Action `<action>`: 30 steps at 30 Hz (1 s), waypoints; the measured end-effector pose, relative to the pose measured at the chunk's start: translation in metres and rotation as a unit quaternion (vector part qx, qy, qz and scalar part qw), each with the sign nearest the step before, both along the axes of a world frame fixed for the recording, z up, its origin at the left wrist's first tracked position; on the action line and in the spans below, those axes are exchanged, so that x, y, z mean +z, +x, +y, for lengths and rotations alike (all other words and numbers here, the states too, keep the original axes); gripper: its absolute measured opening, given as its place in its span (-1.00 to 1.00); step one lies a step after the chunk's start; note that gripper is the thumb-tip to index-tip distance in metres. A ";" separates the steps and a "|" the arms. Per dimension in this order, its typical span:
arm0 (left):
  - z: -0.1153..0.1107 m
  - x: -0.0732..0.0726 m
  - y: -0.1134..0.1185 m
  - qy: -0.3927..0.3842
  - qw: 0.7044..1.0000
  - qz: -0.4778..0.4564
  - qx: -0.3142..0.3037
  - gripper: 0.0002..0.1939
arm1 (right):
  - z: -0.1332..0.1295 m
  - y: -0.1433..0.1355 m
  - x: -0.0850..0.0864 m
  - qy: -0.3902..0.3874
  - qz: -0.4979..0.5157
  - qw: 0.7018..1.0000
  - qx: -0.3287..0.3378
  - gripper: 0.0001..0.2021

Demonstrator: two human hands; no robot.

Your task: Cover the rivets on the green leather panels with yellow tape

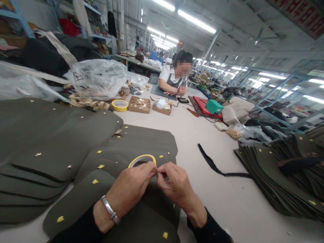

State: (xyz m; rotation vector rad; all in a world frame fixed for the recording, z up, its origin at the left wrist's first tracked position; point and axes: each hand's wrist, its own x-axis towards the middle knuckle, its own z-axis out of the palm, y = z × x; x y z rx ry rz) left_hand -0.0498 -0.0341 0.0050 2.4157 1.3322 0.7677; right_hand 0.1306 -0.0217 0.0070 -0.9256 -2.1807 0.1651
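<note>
My left hand [134,187], with a silver bracelet at its wrist, is closed around the near side of a yellow tape roll [143,157]. Its fingertips meet those of my right hand [174,184], which is closed in a pinch; whatever lies between them is too small to make out. Both hands are over dark olive panels [149,138] dotted with small yellow tape pieces [95,181] and a few metal studs. Larger olive panels [58,131] with metal fittings are stacked at the left.
A box of gold fittings [139,104], a second box [162,107] and another tape roll [119,105] stand farther back. A black strip [215,168] and stacked dark panels [283,175] lie right. Across the table [187,135] sits a person [174,76].
</note>
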 end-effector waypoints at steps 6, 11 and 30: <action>-0.003 0.004 0.011 0.065 0.998 -0.002 0.026 -0.76 | -0.002 -0.004 0.008 -0.201 0.128 0.964 -0.116 -0.88; -0.010 -0.002 0.021 0.091 0.996 0.004 0.019 -0.82 | 0.012 0.022 -0.014 -0.384 0.203 0.882 -0.180 -0.87; 0.003 -0.026 0.013 -0.035 0.988 0.146 -0.021 -0.83 | 0.012 0.021 -0.018 -0.310 -0.114 0.939 -0.094 -0.83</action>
